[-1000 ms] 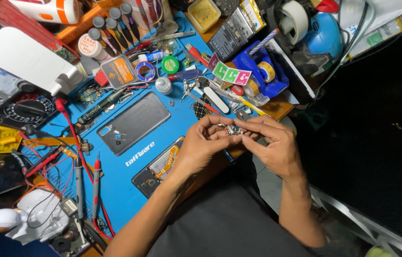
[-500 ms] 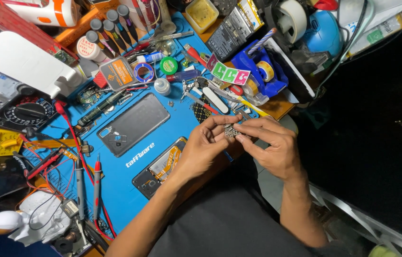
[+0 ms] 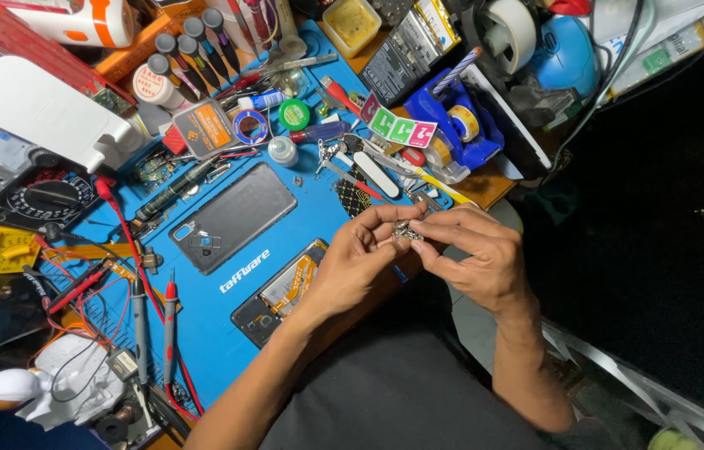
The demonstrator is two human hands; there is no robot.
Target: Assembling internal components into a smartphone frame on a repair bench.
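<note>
My left hand (image 3: 358,260) and my right hand (image 3: 477,254) meet over the front right corner of a blue work mat (image 3: 202,333). Between their fingertips they pinch a small metallic part (image 3: 406,231); its exact shape is too small to tell. On the mat to the left lies a dark phone back cover (image 3: 233,217). Just below it, partly under my left hand, an opened phone body (image 3: 279,292) shows orange flex parts.
Two multimeter probes (image 3: 152,321) with red wires lie on the mat's left side, beside a black multimeter (image 3: 31,200). A blue tape dispenser (image 3: 452,121), small bottles, screwdrivers (image 3: 189,54) and a white device (image 3: 44,112) crowd the far side. The desk edge drops off at right.
Both hands stay together on the small part; the fingers have shifted slightly around it. Nothing else on the mat has moved.
</note>
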